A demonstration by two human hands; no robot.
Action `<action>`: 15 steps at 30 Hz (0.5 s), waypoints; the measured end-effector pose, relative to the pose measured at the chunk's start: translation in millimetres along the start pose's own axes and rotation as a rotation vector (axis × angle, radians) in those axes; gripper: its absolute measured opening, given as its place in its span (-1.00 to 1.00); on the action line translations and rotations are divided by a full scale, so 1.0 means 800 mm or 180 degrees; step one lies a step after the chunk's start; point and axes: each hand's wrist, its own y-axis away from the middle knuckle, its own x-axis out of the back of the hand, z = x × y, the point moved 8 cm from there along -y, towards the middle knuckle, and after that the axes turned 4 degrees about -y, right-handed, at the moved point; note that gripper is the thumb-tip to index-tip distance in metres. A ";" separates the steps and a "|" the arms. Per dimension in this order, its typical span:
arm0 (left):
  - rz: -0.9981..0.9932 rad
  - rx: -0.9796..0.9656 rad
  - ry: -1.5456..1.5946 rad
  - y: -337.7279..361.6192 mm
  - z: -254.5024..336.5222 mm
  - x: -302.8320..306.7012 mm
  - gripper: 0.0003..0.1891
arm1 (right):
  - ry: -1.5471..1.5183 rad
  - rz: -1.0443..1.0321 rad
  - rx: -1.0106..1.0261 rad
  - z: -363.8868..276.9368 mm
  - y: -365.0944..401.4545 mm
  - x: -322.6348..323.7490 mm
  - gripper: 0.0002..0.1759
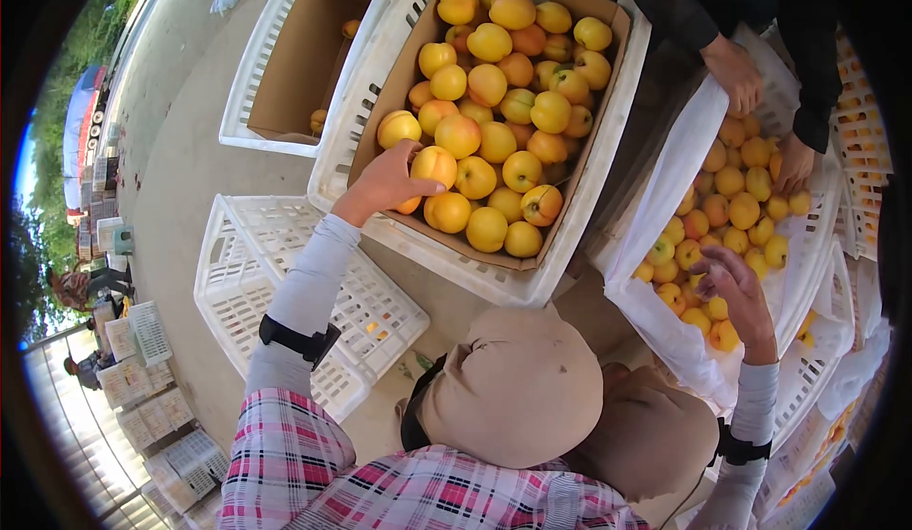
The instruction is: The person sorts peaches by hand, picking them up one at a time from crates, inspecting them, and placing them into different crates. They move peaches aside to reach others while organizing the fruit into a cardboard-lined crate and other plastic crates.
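My left hand [394,183] has its thumb and fingers closed round a yellow-orange apricot [434,169] at the near left corner of a cardboard-lined white crate [446,281]. That crate is heaped with yellow and orange apricots [487,85]. Over on the right, my right hand [736,293] is held above a second crate with a white liner [655,340], its fingers apart and nothing visible in them. Loose apricots [744,210] fill that crate just beyond my right fingers.
Another person's hands [736,74] reach into the lined crate from the far side. An upturned or tilted white crate [313,283] lies left of my knees. A cardboard-lined crate [285,103] at the back left holds a few apricots. Stacked crates [147,378] stand farther left.
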 end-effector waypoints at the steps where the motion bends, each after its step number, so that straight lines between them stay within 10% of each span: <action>1: 0.0101 0.0052 -0.0167 0.001 0.001 -0.002 -0.25 | -0.0005 -0.0005 0.0012 0.002 0.001 0.000 -0.51; 15: 0.0775 -0.0847 -0.1126 0.025 0.064 0.005 -0.12 | 0.0103 0.0071 -0.0126 0.024 -0.005 0.001 -0.54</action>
